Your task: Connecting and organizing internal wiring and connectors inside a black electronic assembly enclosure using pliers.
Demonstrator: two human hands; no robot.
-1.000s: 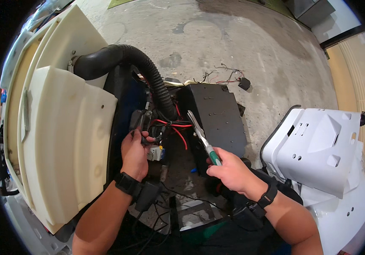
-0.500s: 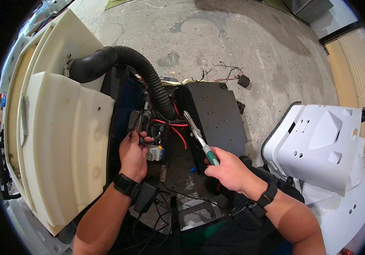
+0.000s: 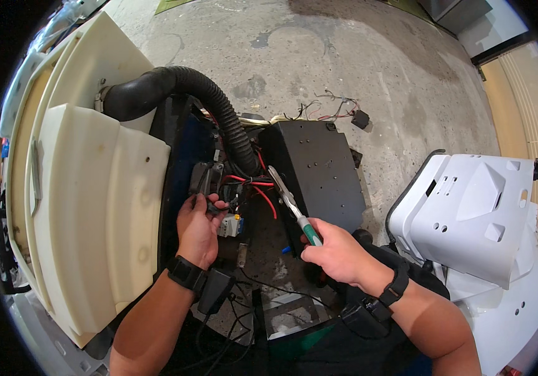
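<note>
Closed around a black cable piece, my left hand is beside a black bracket-like part among the wiring. Its fingers partly hide what they pinch. A pair of pliers with green and white handles is gripped in my right hand. The metal jaws point away from me, close to the red wires and the edge of a black metal box. Just below my left fingers sits a small grey-white electrical block with blue and yellow parts.
A ribbed black hose arches from a large cream plastic tank on the left into the wiring. White plastic housings stand at right. On the concrete floor lies a small black box with loose wires.
The pliers' jaws have tilted very slightly to the left. My left hand keeps its hold on the black cable piece in nearly the same place.
</note>
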